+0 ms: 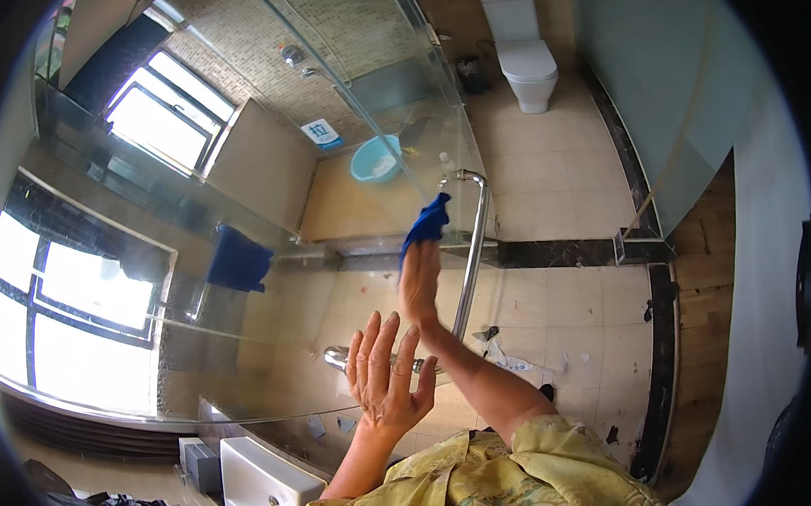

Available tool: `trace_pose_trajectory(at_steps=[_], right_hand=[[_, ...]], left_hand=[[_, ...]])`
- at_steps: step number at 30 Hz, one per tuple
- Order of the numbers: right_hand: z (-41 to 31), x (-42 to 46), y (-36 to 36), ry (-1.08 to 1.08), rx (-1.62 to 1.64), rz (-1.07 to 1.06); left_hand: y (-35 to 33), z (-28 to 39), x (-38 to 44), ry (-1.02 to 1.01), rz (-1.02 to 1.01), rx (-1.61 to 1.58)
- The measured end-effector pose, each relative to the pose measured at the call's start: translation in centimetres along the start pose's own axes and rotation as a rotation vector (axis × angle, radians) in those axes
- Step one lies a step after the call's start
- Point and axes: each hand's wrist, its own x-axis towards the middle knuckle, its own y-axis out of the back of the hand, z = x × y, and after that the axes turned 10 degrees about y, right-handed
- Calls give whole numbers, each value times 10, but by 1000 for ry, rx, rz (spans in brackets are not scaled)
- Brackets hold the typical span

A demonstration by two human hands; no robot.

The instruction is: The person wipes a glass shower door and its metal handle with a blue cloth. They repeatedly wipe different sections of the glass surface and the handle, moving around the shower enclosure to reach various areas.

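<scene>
My right hand (pixel 420 281) presses a dark blue cloth (pixel 428 221) flat against a clear glass shower panel. The cloth sticks out past the fingertips. Just right of that hand runs a long chrome door handle (pixel 473 249), its bar bending at the top towards the glass. My left hand (pixel 388 374) is raised lower down with fingers apart and nothing held. It overlaps the handle's lower chrome end (pixel 336 358); whether it touches the metal or the glass cannot be told. Another blue patch (pixel 239 259) shows on the glass to the left, either cloth or a reflection.
Behind the glass stand a light blue basin (pixel 375 159) and a wall-mounted shower mixer (pixel 292 55). A sticker with writing (pixel 322 133) is on the panel. A white toilet (pixel 526 61) is beyond. Scraps (pixel 506 356) litter the tiles; a white washbasin (pixel 266 481) is lower left.
</scene>
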Motion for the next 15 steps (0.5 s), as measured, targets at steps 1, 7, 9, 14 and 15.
trace_pose_trajectory(at_steps=[1, 7, 9, 14, 15], right_hand=[[-21, -23, -2, 16, 49, 26], [-22, -21, 9, 18, 42, -32], [43, 17, -3, -159, -14, -147], [103, 32, -29, -379, 163, 171], [133, 12, -37, -240, -53, 100]], left_hand=[[-1, -3, -3, 13, 10, 17], [0, -9, -8, 0, 23, 63], [1, -8, -6, -14, -1, 89], [1, -7, -10, -13, -46, 143], [-1, -3, -7, -38, -53, 132]])
